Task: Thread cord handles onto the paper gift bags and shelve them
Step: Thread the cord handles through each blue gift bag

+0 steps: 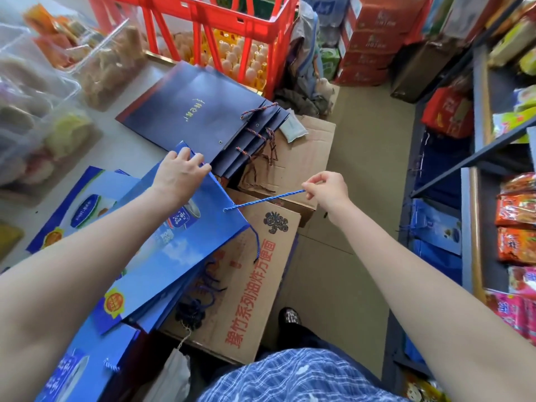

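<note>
While the left hand (181, 169) is gripping the top edge of a bright blue paper gift bag (174, 248), fingers (200, 163) curled tight over the rim, the right hand (327, 188) is pinching the end of a blue twisted cord (264, 200) between thumb and forefinger. That cord is running taut, straight across from the pinch down to a hole near the bag's upper edge, where its other end is showing. The bag is lying tilted, leaning over a brown cardboard box (255, 274) printed with red characters, its lower part resting on more bright blue bags stacked underneath. A second blue cord (256, 242) is already looping down from the bag's near corner over the box.

Beyond the left hand, a fanned stack of navy gift bags (200, 117) is lying on the pale table (127, 146), their braided handles hanging off the edge over an open carton (301, 158). Further back, a red plastic crate (203, 27) is standing over trays of eggs (243, 59). On the right, metal shelving (475, 158) is carrying snack packets, with blue bags (435, 227) standing on a lower level. Clear tubs of pastries (37, 111) are sitting on the far left of the table.
</note>
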Demonstrator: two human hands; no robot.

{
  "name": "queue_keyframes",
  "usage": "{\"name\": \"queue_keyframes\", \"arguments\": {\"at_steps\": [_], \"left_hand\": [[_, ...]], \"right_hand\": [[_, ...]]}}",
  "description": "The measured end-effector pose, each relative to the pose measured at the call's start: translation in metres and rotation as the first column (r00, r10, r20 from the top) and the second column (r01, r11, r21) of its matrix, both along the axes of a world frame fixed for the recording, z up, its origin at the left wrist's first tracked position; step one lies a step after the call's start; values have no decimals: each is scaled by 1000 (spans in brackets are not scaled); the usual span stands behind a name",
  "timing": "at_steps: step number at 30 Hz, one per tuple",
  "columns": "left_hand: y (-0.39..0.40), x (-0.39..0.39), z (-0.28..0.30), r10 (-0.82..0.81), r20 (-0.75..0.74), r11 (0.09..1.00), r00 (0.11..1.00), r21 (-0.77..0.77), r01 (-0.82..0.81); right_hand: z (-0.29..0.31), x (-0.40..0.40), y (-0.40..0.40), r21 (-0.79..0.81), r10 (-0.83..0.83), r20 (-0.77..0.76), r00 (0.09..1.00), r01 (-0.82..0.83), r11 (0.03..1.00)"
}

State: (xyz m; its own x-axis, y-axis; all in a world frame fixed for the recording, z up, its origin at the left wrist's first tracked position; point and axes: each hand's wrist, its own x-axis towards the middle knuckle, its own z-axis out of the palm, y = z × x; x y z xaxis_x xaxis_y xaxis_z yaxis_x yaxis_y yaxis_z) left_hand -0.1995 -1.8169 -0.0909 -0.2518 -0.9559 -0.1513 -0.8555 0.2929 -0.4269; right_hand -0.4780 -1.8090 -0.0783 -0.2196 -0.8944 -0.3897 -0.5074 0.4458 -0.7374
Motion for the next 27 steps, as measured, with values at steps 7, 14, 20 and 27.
{"name": "queue_keyframes", "arguments": {"at_steps": [7, 14, 20, 27], "left_hand": [[14, 3, 65, -146, -234, 989, 961, -2, 150], [33, 19, 161, -23, -141, 999, 990, 27, 27], [50, 38, 212, 39, -262, 992, 964, -106, -68], [45, 38, 262, -135, -341, 887, 930, -460, -40]], "right_hand": [[38, 60, 13, -144, 487, 264, 832, -465, 873], [93, 108, 22, -250, 725, 163, 669, -683, 687], [125, 128, 17, -378, 689, 25, 724, -631, 677], [175, 113, -1, -488, 611, 240, 754, -451, 748]]}}
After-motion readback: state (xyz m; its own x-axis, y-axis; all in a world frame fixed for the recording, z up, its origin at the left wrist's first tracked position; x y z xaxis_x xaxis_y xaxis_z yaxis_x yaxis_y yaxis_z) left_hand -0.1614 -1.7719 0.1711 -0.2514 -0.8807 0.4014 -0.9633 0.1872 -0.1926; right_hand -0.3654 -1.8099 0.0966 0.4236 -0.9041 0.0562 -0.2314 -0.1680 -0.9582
